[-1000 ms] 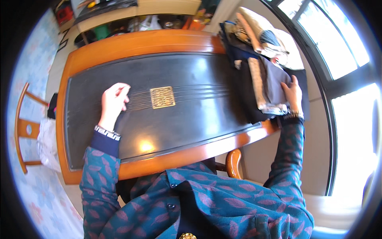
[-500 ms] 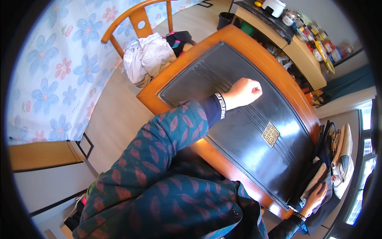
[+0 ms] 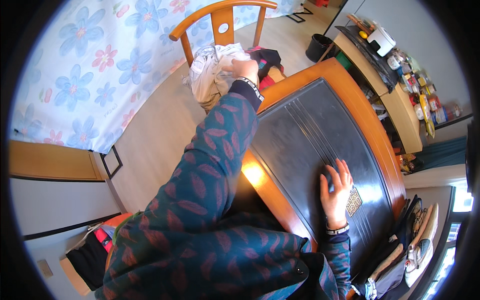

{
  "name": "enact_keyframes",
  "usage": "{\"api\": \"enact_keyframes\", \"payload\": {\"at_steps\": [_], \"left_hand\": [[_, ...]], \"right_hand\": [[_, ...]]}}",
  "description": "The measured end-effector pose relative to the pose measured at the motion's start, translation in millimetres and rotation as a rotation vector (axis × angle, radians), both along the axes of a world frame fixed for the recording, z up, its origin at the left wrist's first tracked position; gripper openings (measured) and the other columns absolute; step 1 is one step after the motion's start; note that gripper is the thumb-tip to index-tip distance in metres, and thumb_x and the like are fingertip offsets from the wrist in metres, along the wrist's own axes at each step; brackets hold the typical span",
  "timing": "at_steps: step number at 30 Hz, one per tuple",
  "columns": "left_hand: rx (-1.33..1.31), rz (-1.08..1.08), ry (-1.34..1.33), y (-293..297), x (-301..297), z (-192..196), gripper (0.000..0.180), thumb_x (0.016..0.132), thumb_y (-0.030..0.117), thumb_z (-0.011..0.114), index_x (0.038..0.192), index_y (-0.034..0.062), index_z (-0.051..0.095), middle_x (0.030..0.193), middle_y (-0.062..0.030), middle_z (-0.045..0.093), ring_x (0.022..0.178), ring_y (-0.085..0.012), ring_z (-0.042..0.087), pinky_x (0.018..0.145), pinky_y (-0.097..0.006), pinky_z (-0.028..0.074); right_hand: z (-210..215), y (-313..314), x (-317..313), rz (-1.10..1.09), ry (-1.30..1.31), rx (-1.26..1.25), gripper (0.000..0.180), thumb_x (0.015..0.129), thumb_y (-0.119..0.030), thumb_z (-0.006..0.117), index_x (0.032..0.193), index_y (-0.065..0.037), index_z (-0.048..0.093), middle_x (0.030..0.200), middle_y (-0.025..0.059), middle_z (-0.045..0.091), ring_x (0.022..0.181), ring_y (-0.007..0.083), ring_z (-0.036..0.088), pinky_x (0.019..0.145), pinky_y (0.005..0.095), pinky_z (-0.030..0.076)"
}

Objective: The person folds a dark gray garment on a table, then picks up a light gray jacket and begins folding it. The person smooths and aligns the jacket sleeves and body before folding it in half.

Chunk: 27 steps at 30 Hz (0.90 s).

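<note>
Our left hand [image 3: 244,69] reaches past the left short edge of the table [image 3: 310,145] and rests, fingers bent, on the pale clothes [image 3: 212,72] piled on the wooden chair [image 3: 217,20]; we cannot tell whether its fingers grasp the fabric; a dark garment [image 3: 269,58] lies just beside, toward the table's far left corner. Our right hand [image 3: 338,195] is released, fingers spread, at the black panel near the brass plaque [image 3: 354,202]; we cannot confirm contact; we see the folded clothes [image 3: 407,245] stacked along the table's right edge.
</note>
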<state>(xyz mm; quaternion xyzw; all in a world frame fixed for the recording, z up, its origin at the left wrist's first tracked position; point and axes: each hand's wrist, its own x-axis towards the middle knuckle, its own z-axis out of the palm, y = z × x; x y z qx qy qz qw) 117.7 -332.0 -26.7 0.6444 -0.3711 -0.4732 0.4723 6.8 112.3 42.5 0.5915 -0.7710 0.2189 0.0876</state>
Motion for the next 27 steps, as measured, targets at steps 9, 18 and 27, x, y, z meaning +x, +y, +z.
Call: {"api": "enact_keyframes", "payload": {"at_steps": [9,18,27], "left_hand": [[0.230,-0.161,-0.144,-37,13,-63,0.038,0.092,0.022,0.059,0.121,-0.0024,0.060,0.119,-0.0169,0.061,0.104,-0.0283,0.059,0.077,-0.043,0.053],[-0.522,-0.281,0.495,37,-31,40,0.012,0.099,0.007,0.059,0.108,0.0000,0.063,0.098,-0.0099,0.069,0.068,-0.0156,0.064,0.052,-0.025,0.053],[-1.133,-1.189,0.288,306,-100,70,0.010,0.091,0.010,0.067,0.091,0.0041,0.059,0.083,-0.0104,0.061,0.077,-0.0287,0.063,0.070,-0.040,0.051]], "right_hand": [[-13,-15,0,0.053,-0.215,-0.055,0.024,0.086,-0.007,0.070,0.110,-0.002,0.069,0.129,0.0149,0.063,0.130,0.0344,0.053,0.108,0.0451,0.037],[-19,-13,-5,0.080,-0.279,-0.131,0.027,0.084,-0.007,0.071,0.111,-0.004,0.068,0.128,0.0120,0.062,0.130,0.0316,0.052,0.107,0.0451,0.036],[-42,-7,-28,-0.148,-0.887,-0.584,0.079,0.087,-0.005,0.074,0.152,-0.002,0.029,0.129,0.0159,0.060,0.114,0.0228,0.061,0.099,0.0354,0.049]]}}
